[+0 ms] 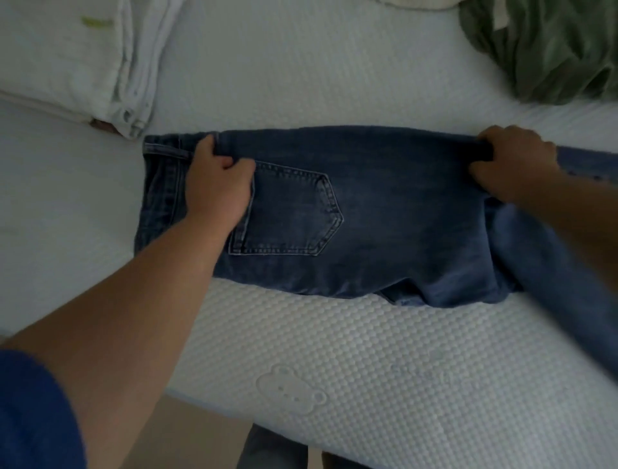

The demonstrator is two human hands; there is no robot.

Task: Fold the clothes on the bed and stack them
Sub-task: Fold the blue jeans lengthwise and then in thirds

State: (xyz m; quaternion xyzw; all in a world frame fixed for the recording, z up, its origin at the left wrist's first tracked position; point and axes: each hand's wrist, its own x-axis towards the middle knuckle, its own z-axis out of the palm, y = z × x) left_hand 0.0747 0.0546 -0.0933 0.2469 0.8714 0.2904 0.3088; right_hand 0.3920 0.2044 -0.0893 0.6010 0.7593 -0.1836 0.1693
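Observation:
A pair of blue jeans (384,217) lies across the near part of the white bed (301,67), back pocket up, waistband at the left. My left hand (219,182) grips the far edge of the jeans near the waistband. My right hand (515,160) grips the same far edge further right, over the legs. The legs trail off to the right, under my right forearm and past the mattress edge. A folded white garment (83,63) rests at the far left. A crumpled green garment (548,50) lies at the far right.
The mattress side (384,385), with a quilted dotted cover and an embossed bear mark, curves along the bottom. Below it I see a strip of floor and my legs. A pale cloth (421,3) peeks in at the top edge.

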